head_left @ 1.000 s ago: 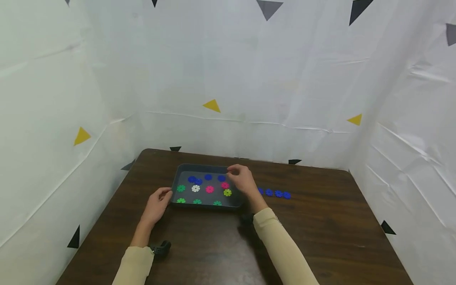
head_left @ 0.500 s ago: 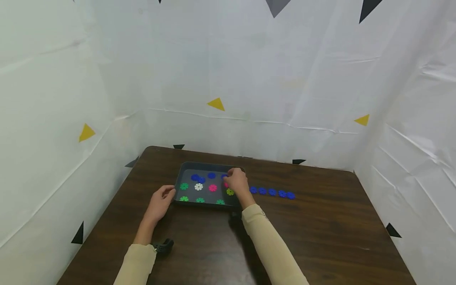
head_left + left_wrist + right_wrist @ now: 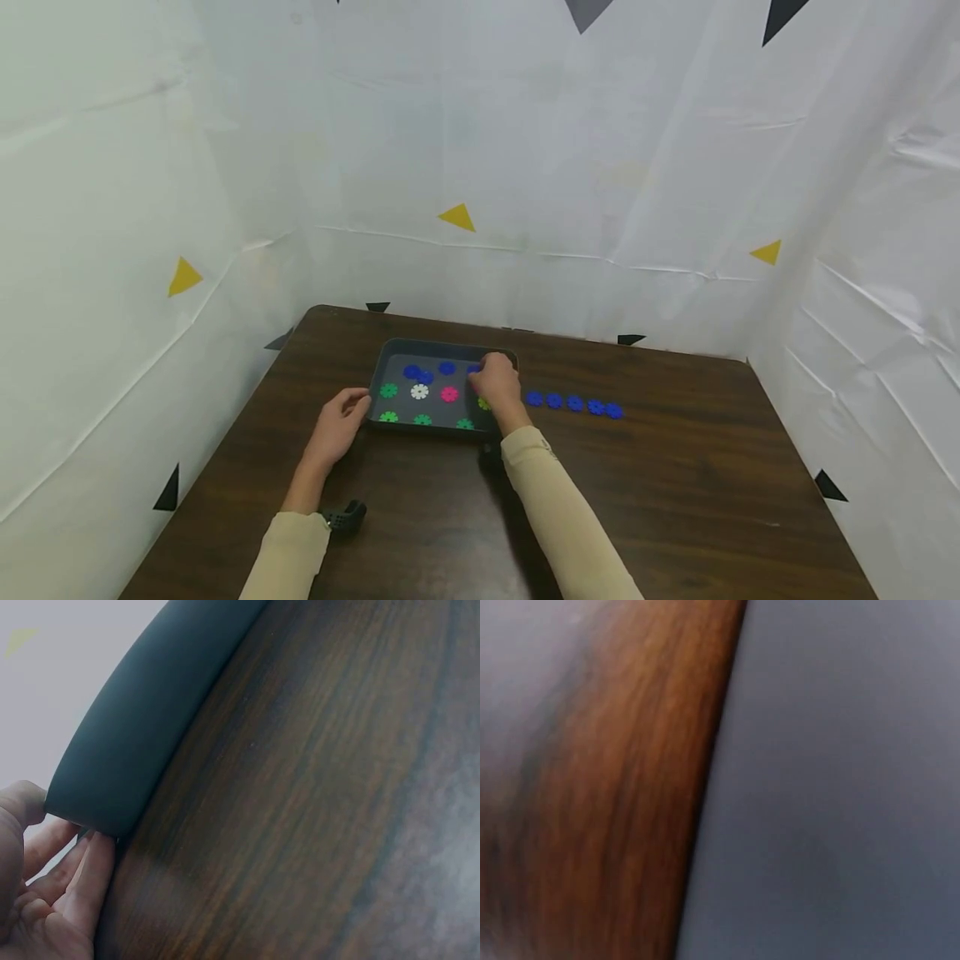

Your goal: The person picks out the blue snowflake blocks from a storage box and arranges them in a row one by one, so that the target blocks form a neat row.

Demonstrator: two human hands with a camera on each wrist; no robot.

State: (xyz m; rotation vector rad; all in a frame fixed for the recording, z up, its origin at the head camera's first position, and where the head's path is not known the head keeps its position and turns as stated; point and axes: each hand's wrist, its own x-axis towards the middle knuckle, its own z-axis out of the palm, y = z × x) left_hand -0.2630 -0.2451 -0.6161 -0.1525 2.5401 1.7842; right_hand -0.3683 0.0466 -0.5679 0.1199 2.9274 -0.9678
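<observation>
A dark grey rectangular tray (image 3: 397,350) holds several flower-shaped plastic discs. Blue discs (image 3: 447,367) lie toward its far side. A green disc (image 3: 388,390), a white disc (image 3: 419,391) and a pink disc (image 3: 449,394) form a middle row. More green discs (image 3: 423,420) sit along the near wall. At the tray's left end, my left hand (image 3: 336,427) holds the corner, thumb at the rim and fingers below in the left wrist view. My right hand (image 3: 498,385) reaches down inside the right part, beside a blue disc and a partly covered yellow-green disc (image 3: 484,403). Its fingertips are hidden.
Right of the tray, several blue discs (image 3: 574,403) lie in a row on the dark wooden table (image 3: 675,483). White sheeting (image 3: 570,167) with coloured triangles encloses the table's back and sides. A dark band (image 3: 347,518) is on the left wrist.
My right hand has moved left and down into the tray, covering a second pink disc and uncovering the left end of the blue row. My left hand stays at the tray's corner. The view shifted slightly.
</observation>
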